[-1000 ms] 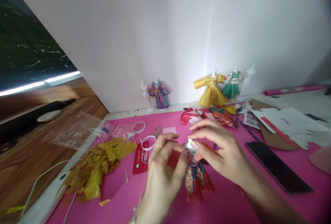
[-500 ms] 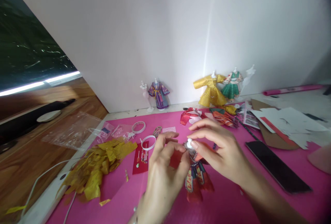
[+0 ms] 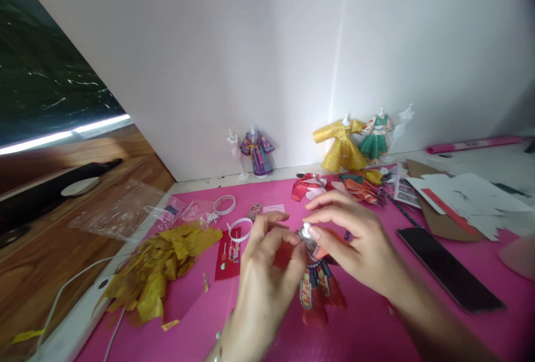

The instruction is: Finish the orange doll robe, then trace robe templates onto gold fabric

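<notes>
Over a pink mat (image 3: 196, 339), a miniature red-and-navy dress (image 3: 324, 295) hangs upright on a small white mannequin (image 3: 306, 230) between two bare hands. The right hand (image 3: 355, 239) pinches the mannequin's neck between thumb and forefinger, its other fingers loosely curved. The left hand (image 3: 265, 275) brings its thumb and fingertips close together at the beaded collar; whether they grip anything is unclear. Yellow fabric scraps (image 3: 167, 261) lie to the left, a black phone (image 3: 451, 270) to the right.

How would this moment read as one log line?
left hand: pinching at miniature red-navy fabric dress | right hand: fingers about white mannequin neck | right side: black rectangular phone | left side: crumpled yellow scraps
</notes>
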Demonstrator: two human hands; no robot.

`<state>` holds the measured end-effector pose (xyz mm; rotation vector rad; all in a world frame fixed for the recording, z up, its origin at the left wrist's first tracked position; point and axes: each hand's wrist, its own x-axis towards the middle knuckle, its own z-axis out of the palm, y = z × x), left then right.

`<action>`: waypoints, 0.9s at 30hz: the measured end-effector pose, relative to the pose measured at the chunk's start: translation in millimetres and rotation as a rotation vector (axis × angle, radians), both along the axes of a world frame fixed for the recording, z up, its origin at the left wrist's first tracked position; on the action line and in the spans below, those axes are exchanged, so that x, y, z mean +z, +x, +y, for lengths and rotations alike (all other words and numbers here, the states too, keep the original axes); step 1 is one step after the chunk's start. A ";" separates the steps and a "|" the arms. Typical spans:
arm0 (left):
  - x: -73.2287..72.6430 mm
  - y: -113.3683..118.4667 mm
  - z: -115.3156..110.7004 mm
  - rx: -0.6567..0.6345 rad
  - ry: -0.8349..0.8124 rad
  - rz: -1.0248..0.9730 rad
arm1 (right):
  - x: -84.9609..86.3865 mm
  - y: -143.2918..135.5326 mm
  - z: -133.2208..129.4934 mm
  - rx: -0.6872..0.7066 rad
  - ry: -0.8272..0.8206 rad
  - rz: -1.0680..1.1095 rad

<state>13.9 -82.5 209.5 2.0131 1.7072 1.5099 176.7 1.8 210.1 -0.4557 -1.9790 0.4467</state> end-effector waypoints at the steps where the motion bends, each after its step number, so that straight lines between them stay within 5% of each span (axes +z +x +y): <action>1: 0.2 0.0 0.3 -0.003 -0.006 -0.008 | -0.1 -0.1 0.2 -0.001 0.001 0.001; 14: -3.9 -6.9 1.0 0.005 -0.086 -0.092 | 0.1 -1.2 1.4 0.010 0.001 -0.003; 27: -3.9 -1.8 -3.4 0.007 0.001 -0.036 | 0.4 -1.2 -0.1 0.009 -0.009 0.004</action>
